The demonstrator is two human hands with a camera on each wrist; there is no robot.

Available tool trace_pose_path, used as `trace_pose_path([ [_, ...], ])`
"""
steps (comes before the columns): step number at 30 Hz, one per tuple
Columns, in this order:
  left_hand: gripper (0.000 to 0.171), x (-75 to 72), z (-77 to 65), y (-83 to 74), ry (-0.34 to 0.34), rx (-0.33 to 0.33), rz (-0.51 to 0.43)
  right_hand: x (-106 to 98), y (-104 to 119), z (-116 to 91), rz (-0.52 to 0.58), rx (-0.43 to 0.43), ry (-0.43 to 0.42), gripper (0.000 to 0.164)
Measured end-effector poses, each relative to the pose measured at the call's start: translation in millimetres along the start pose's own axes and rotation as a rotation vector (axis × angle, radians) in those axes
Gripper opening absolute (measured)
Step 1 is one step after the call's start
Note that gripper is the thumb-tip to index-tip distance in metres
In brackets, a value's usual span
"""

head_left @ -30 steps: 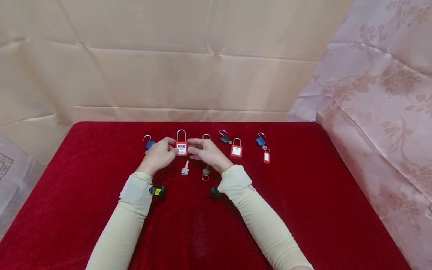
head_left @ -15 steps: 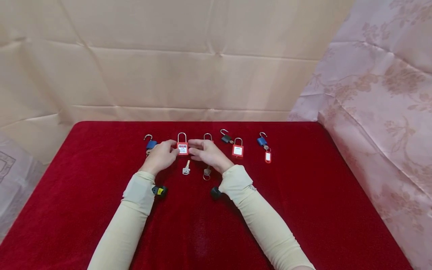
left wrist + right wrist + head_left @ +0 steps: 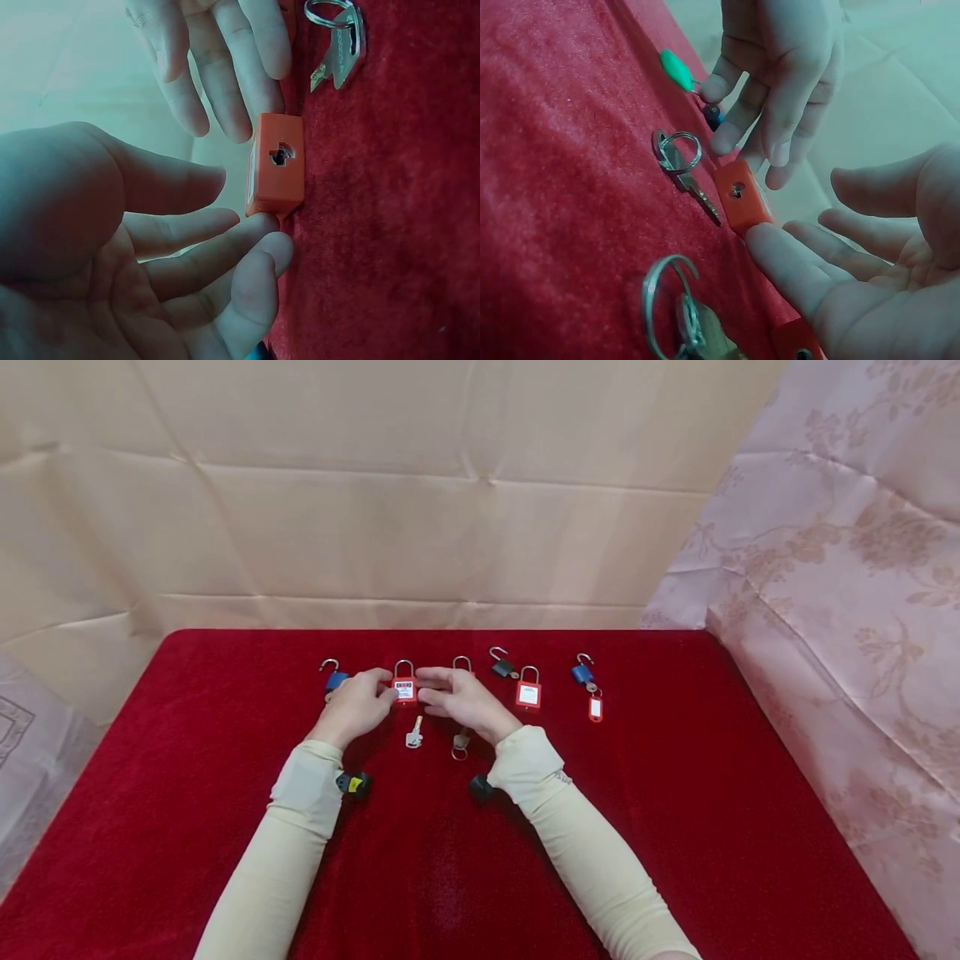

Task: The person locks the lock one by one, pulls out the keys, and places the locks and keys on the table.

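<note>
A red padlock point(image 3: 405, 691) with a white label and steel shackle lies on the red cloth between both hands. Its keyhole end faces the viewer in both wrist views. My left hand point(image 3: 354, 706) has fingertips at the padlock's left side, its thumb held apart in the left wrist view. From the right, my right hand point(image 3: 870, 277) touches the padlock's side with straight fingers, the thumb raised off it. A loose key point(image 3: 414, 732) lies just in front. Beside it lies a key on a ring point(image 3: 460, 752), partly under my right hand.
Right of the hands lie a black padlock point(image 3: 503, 668), another red padlock point(image 3: 528, 695) and a blue padlock point(image 3: 582, 674) with a red tag point(image 3: 596, 708). A further shackle point(image 3: 462, 660) shows behind my right hand. Another blue padlock point(image 3: 336, 679) is half hidden by my left hand.
The shackle stands out less above the padlock's body than a second ago, its top coming lower in the head view. Both hands stay almost where they were.
</note>
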State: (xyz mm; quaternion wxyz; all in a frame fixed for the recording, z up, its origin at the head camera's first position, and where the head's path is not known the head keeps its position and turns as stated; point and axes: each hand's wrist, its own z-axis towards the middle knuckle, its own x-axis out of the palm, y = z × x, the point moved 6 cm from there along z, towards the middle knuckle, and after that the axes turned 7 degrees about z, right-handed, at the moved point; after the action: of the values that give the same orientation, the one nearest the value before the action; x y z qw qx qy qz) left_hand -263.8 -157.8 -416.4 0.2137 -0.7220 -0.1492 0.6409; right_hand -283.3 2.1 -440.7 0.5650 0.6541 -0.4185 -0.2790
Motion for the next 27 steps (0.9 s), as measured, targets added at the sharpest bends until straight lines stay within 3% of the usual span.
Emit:
trace_pose_path([
  [5,0.043,-2.7,-1.6,-2.7,-0.006,0.006,-0.021,-16.2,16.8,-5.8,-0.081,-0.069,-0.056,0.044],
  [10,0.047,-6.3,-4.1,-8.1,-0.005,0.026,-0.058,-54.0,43.4,-16.9,-0.36,-0.19,-0.236,0.036],
  [13,0.047,-7.8,-6.2,-13.3,-0.01,0.062,-0.09,-75.1,47.2,-19.5,-0.563,-0.166,-0.318,0.036],
  [16,0.045,-8.6,-7.9,-20.7,-0.021,0.111,-0.133,-88.9,41.6,-16.6,-0.708,-0.107,-0.337,0.038],
  [21,0.043,-5.5,-8.6,-35.0,-0.026,0.182,-0.192,-102.0,33.7,-10.4,-0.845,-0.057,-0.367,0.04],
  [27,0.042,2.9,-9.3,-44.2,-0.002,0.216,-0.182,-106.9,28.7,-4.6,-0.977,-0.032,-0.403,0.041],
])
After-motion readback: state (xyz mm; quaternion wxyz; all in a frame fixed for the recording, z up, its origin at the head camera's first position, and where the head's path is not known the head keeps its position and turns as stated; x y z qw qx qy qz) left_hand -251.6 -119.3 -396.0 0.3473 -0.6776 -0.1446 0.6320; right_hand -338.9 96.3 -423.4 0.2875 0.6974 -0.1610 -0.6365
